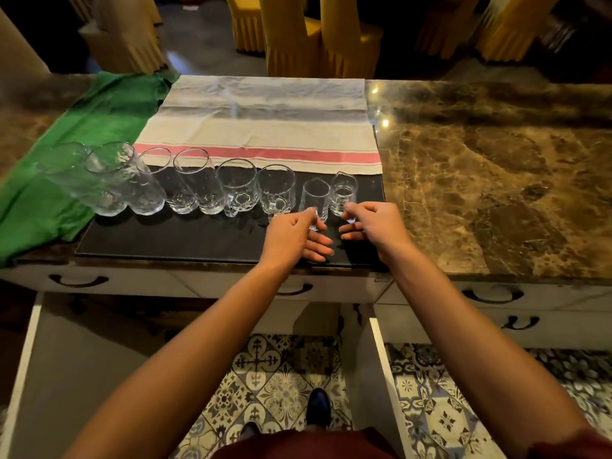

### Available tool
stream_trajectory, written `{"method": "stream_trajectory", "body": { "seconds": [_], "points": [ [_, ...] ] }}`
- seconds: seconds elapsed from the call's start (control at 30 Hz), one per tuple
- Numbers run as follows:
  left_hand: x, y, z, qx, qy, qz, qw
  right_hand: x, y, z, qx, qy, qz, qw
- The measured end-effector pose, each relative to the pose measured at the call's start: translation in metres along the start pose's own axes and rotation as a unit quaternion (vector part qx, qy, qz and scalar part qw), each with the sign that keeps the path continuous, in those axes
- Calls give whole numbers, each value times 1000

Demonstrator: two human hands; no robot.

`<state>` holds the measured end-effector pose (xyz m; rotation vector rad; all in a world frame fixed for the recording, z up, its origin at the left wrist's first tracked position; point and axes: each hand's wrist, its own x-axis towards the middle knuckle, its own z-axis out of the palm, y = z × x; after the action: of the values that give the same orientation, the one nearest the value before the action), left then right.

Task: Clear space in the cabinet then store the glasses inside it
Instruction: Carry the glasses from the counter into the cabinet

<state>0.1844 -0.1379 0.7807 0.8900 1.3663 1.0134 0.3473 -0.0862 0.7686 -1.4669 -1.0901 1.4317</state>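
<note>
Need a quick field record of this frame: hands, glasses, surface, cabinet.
left hand: pinches base of small glass
right hand: pinches base of spouted glass
glasses: eight in a row, all upright
surface: black mat, partly under striped cloth; green cloth at left
cabinet doors: open below counter

Your left hand (294,231) covers the small glass's (316,197) base, so you can't tell how firmly it's pinched. The far-left glass (64,164) smears into blur; the cabinet doors (23,359) run off frame.
</note>
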Motion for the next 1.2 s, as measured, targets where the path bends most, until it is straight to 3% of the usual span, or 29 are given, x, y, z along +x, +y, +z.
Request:
{"method": "stream_trajectory", "body": {
  "seconds": [0.33,0.6,0.83,1.2],
  "points": [
    [-39,-16,-28,-47,-7,29,998,-49,2,0,-2,37,-62,997],
    [-87,-30,-93,-90,-35,34,995,-117,14,43,-6,56,-79,995],
    [-132,-52,-168,-65,-52,-7,997,-176,34,98,24,87,-71,993],
    [-180,-79,-233,-26,-50,2,998,-231,55,145,20,71,-55,996]
  ]
}}
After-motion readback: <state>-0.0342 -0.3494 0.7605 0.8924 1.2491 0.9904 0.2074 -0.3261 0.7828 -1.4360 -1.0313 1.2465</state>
